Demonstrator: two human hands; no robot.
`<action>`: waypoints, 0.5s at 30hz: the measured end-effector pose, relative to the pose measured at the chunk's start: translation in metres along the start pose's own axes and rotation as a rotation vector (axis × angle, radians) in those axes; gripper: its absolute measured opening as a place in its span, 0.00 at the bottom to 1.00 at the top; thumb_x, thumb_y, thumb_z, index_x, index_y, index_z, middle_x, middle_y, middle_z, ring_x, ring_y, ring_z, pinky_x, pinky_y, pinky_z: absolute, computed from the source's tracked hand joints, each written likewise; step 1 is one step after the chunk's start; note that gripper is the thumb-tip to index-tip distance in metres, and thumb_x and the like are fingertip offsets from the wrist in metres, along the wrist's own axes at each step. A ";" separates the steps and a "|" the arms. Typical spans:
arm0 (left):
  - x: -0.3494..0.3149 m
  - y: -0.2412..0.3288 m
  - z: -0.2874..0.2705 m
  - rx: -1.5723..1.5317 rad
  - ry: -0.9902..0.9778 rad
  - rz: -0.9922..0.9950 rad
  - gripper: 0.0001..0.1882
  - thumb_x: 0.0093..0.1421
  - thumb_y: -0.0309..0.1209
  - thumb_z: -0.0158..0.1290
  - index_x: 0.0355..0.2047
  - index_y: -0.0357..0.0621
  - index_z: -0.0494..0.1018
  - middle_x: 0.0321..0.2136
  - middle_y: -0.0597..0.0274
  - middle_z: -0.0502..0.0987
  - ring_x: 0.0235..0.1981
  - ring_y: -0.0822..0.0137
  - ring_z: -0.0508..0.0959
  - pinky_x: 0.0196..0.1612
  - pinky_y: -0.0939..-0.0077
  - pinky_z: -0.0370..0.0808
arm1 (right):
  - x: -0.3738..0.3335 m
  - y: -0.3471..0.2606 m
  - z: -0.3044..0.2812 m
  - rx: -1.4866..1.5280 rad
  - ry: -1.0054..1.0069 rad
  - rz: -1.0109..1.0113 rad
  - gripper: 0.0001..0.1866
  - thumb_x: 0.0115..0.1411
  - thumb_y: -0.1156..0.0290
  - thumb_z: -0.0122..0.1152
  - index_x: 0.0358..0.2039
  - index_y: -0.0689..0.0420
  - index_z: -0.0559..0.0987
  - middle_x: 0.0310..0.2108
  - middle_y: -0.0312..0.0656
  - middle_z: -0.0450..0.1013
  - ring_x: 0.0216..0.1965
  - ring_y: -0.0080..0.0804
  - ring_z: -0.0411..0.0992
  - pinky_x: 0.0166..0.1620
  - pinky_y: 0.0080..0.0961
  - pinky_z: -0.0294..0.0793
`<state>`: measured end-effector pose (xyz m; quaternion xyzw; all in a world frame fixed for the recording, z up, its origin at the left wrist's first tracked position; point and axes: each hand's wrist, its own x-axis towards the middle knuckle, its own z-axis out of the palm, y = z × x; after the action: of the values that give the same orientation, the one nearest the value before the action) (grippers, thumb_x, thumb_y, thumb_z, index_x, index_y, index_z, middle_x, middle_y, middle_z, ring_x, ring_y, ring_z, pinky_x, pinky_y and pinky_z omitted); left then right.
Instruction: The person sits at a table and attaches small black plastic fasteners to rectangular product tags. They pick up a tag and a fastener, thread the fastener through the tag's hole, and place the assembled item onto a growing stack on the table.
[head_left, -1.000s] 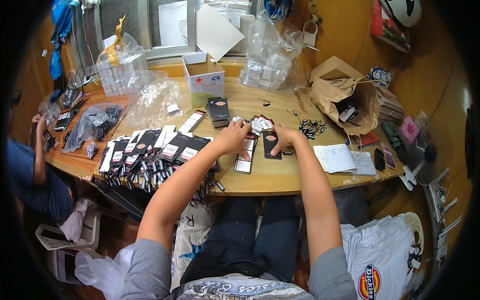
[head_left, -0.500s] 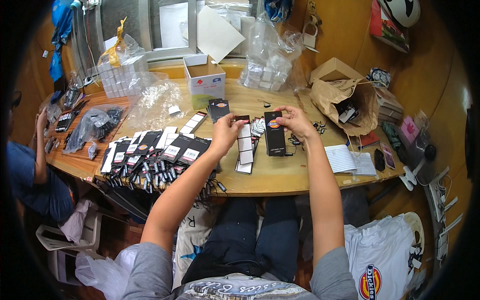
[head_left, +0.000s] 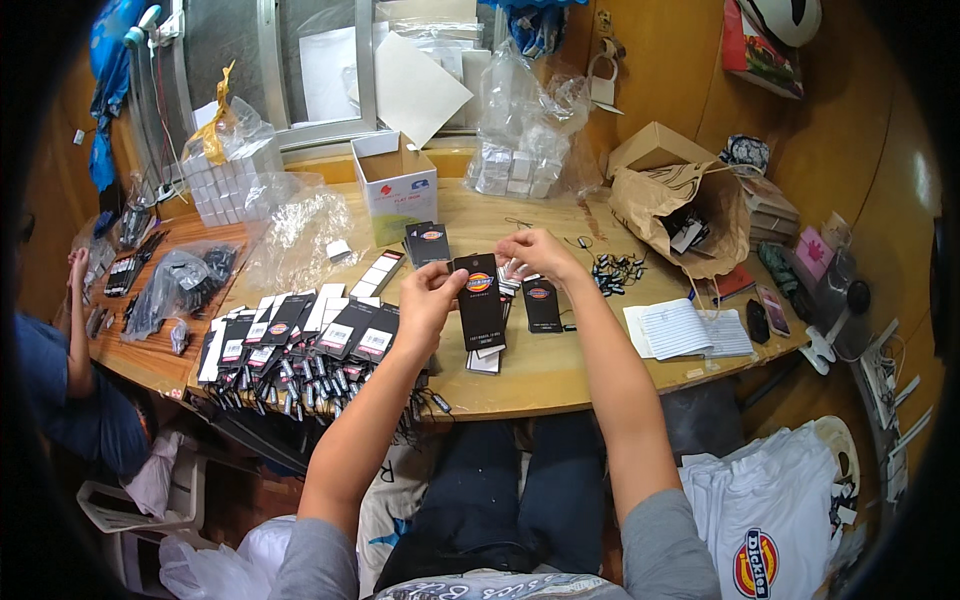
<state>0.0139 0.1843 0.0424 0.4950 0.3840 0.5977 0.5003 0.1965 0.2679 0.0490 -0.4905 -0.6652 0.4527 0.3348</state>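
My left hand (head_left: pixel 428 302) is closed on the top left edge of a black hang tag (head_left: pixel 482 318) with a red and yellow oval logo, its face toward me. Part of a white-panelled card (head_left: pixel 486 361) shows below that tag. Past it, my right hand (head_left: pixel 541 257) has its thumb and fingers pinched over a small heap of pale pieces; what they hold, if anything, is too small to make out. Another black hang tag (head_left: pixel 542 308) lies on the table below my right hand.
At left lies a heap of tags with black cords (head_left: pixel 300 340). Further back stand a white carton (head_left: pixel 395 190), black tags (head_left: pixel 428 243) and bagged small white boxes (head_left: pixel 520 165). On the right are loose cords (head_left: pixel 618 272), a paper bag (head_left: pixel 685 215) and a notebook (head_left: pixel 680 330). Another person (head_left: pixel 75 370) sits at far left.
My left hand now holds a black tag in place of the white-panelled card's position in front. My right hand has left the black tag on the right and moved left, toward the small pale pieces.
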 end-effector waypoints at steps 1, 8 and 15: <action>-0.002 0.002 0.000 -0.041 0.003 -0.015 0.05 0.51 0.26 0.49 0.25 0.36 0.68 0.21 0.65 0.72 0.20 0.79 0.70 0.20 0.88 0.67 | 0.012 0.018 -0.012 -0.328 0.168 0.102 0.20 0.40 0.67 0.64 0.32 0.64 0.72 0.26 0.45 0.71 0.23 0.32 0.70 0.26 0.24 0.70; -0.022 0.017 -0.011 -0.058 -0.056 -0.068 0.07 0.52 0.26 0.48 0.30 0.35 0.69 0.25 0.63 0.73 0.23 0.80 0.71 0.24 0.89 0.67 | 0.022 0.047 -0.022 -0.778 0.512 0.424 0.28 0.35 0.56 0.66 0.34 0.62 0.73 0.38 0.50 0.68 0.41 0.42 0.67 0.40 0.31 0.67; -0.030 0.012 -0.003 -0.150 -0.075 -0.038 0.09 0.52 0.26 0.47 0.32 0.31 0.67 0.25 0.61 0.73 0.25 0.78 0.71 0.30 0.87 0.68 | 0.025 0.051 -0.014 -0.824 0.581 0.439 0.31 0.31 0.55 0.69 0.35 0.61 0.73 0.40 0.48 0.67 0.43 0.41 0.65 0.41 0.31 0.67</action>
<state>0.0090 0.1528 0.0476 0.4710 0.3284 0.5962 0.5611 0.2191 0.3014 0.0065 -0.8131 -0.5496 0.0601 0.1823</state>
